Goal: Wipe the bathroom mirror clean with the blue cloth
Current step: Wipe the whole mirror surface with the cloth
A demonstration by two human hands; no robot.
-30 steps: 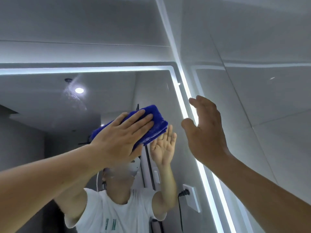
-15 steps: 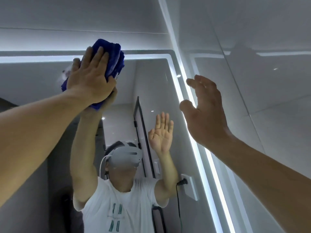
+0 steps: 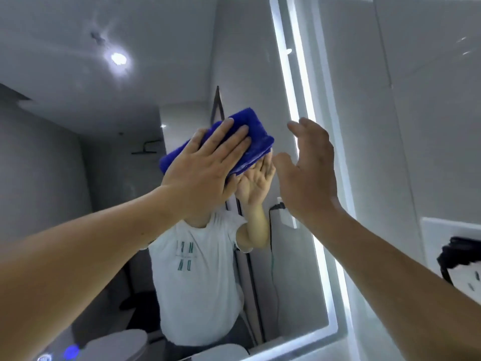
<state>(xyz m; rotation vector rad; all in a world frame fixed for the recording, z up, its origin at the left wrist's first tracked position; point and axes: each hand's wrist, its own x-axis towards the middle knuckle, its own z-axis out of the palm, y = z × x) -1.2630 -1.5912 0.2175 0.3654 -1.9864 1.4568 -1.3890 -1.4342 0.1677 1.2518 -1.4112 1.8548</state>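
Observation:
The bathroom mirror (image 3: pixel 104 131) fills the left and middle of the head view, with a lit strip along its right and bottom edges. A folded blue cloth (image 3: pixel 256 142) lies flat against the glass near the middle. My left hand (image 3: pixel 205 165) presses on it with straight, spread fingers. My right hand (image 3: pixel 309 173) is raised in front of the mirror's right edge, fingers relaxed, holding nothing; whether it touches the glass I cannot tell. Faint smears show on the upper glass.
Grey tiled wall (image 3: pixel 403 113) runs to the right of the mirror. A dark object (image 3: pixel 458 256) hangs at the far right edge. The mirror reflects a person in a white shirt, a wall socket and a toilet.
My left hand has swept the cloth down and to the right, from the mirror's top edge to its middle. The camera has tilted lower. My right hand stays raised.

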